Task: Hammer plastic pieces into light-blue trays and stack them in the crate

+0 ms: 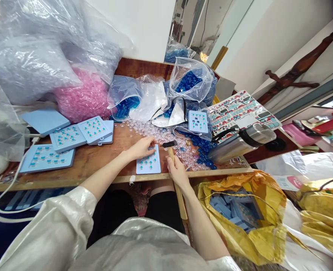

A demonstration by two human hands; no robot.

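Note:
A small light-blue tray with teal pieces set in it lies at the near edge of the wooden table. My left hand rests on the tray's far end, its fingers curled and pressed down on it. My right hand is closed round the wooden handle of a small hammer, whose dark head hovers just right of the tray. Clear plastic caps and blue pieces are scattered beyond both hands.
Several filled light-blue trays lie at the left. Bags of pink, clear and blue parts line the back. A steel flask lies on the right. A yellow sack of blue trays stands by my right knee.

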